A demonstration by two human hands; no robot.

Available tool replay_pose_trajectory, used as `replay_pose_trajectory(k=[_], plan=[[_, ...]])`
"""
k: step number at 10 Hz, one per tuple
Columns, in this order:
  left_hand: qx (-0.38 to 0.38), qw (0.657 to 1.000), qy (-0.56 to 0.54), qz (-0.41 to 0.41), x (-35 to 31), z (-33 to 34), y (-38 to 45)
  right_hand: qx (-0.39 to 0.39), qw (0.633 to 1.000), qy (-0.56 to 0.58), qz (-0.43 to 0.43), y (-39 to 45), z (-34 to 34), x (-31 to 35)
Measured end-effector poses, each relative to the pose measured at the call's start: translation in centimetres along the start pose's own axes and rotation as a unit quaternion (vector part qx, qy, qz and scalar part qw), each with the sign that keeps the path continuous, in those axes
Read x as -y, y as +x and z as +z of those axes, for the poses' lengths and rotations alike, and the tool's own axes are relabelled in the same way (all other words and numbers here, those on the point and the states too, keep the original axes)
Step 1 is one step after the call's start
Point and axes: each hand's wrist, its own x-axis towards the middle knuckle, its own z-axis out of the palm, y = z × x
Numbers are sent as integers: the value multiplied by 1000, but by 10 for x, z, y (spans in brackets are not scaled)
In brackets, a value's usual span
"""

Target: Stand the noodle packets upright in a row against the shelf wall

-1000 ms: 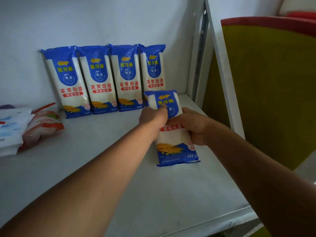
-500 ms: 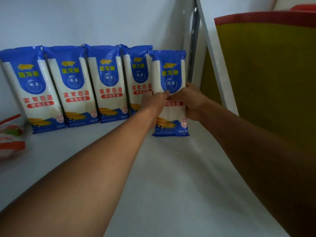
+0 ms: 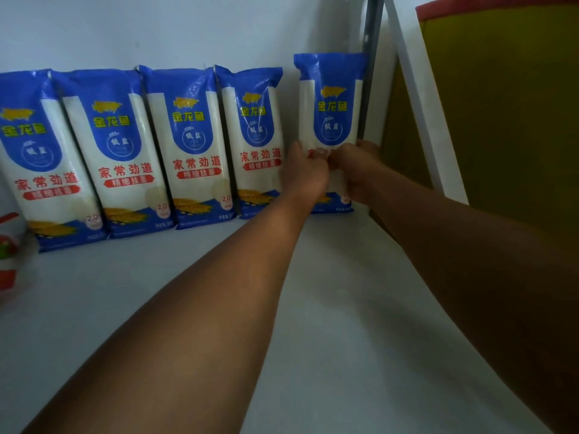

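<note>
Standing upright at the shelf's back-right corner: fifth noodle packet (image 3: 332,98), flat glossy plastic pouch, blue top w/ yellow logo, white mid, blue base resting on the shelf (image 3: 329,308), back to the shelf wall (image 3: 156,29). Left hand (image 3: 305,173) grip closed on its left edge at mid-height; right hand (image 3: 357,170) grip closed on its right edge, same height; fingertips nearly meet across the front. Four matching packets (image 3: 191,145) lean in a row along the back wall to its left, edges overlapping; small gap btwn the 4th and the held one. Shelf: smooth white, matte. Grey metal upright (image 3: 371,73) just right of the held packet. Red/white pouch (image 3: 7,255), blurred, at the shelf's left edge.
</note>
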Motion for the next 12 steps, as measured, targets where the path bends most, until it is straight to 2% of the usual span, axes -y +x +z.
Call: replay_pose_trajectory(k=[1, 3, 4, 5, 7, 8, 9, 10, 11, 12], plan=[[-1, 1000, 3, -5, 5, 3, 1, -10, 1000, -8, -12, 7, 3, 1], [-29, 999, 31, -2, 9, 5, 1, 18, 998, -20, -50, 18, 15, 5], [-21, 994, 105, 11, 11, 5, 1, 7, 998, -19, -58, 25, 18, 0], [-46, 983, 173, 37, 12, 11, -3, 14, 998, -23, -63, 28, 18, -5], [13, 961, 272, 36, 18, 15, -9, 39, 990, -128, -46, 35, 6, -11], [43, 965, 259, 24, 15, 8, -14, 33, 985, -167, -28, 29, 2, -20], [88, 969, 231, -12, 13, -10, -28, -11, 982, -188, -29, 16, 6, -34], [96, 962, 256, -9, 11, -39, -56, -75, 960, -257, -75, -8, 14, -50], [63, 938, 341, 7, 8, -73, -77, -90, 923, -340, -158, -38, 25, -59], [7, 915, 402, 17, 12, -110, -86, -44, 894, -395, -206, -75, 42, -56]])
